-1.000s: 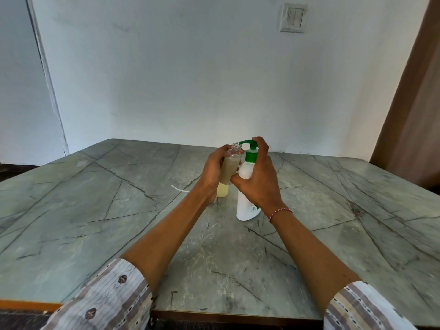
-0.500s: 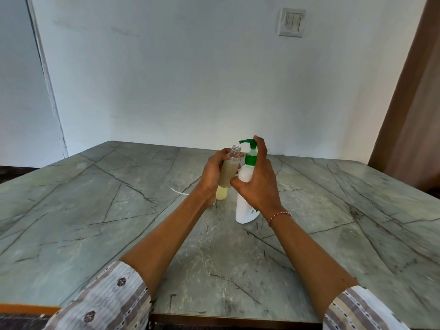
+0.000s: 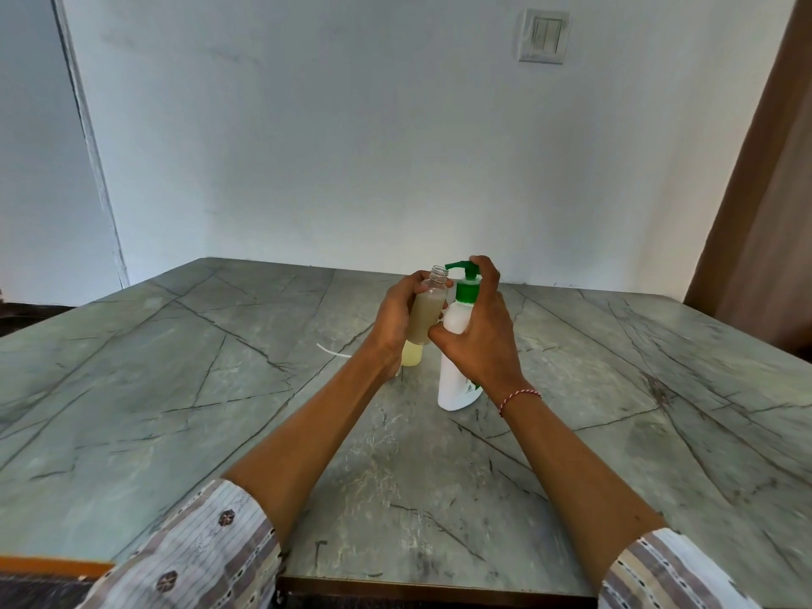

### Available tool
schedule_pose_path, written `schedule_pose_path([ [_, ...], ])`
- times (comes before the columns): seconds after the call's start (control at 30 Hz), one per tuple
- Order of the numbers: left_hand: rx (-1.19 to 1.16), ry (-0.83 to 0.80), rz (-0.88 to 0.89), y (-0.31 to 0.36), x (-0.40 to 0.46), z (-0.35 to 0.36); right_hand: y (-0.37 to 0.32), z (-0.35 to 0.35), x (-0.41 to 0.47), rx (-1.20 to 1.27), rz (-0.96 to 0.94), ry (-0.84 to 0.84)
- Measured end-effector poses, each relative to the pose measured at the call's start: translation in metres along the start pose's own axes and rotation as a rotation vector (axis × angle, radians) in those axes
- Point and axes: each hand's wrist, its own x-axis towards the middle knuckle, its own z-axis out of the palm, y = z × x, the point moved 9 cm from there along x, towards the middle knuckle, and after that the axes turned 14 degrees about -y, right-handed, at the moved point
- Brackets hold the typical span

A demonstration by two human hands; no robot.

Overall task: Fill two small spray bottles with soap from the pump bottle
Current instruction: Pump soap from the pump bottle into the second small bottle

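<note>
Fingers of left hand (image 3: 397, 320) grip spray bottle (image 3: 428, 314); right hand (image 3: 481, 340) clasps pump bottle (image 3: 457, 375).

Grey veined marble table (image 3: 175, 389), white wall (image 3: 351, 147), switch plate (image 3: 544, 36).

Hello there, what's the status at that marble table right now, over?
Left hand grips small clear uncapped spray bottle, mostly full. Right hand holds white pump bottle, finger on green pump head. Nothing blocking.
</note>
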Motion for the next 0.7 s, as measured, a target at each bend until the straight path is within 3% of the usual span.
schedule_pose_path([
  [0.7,-0.031,0.014,0.014,0.0029,-0.0023,0.0008,-0.0001,-0.0016,0.0005,0.023,-0.007,-0.012],
])
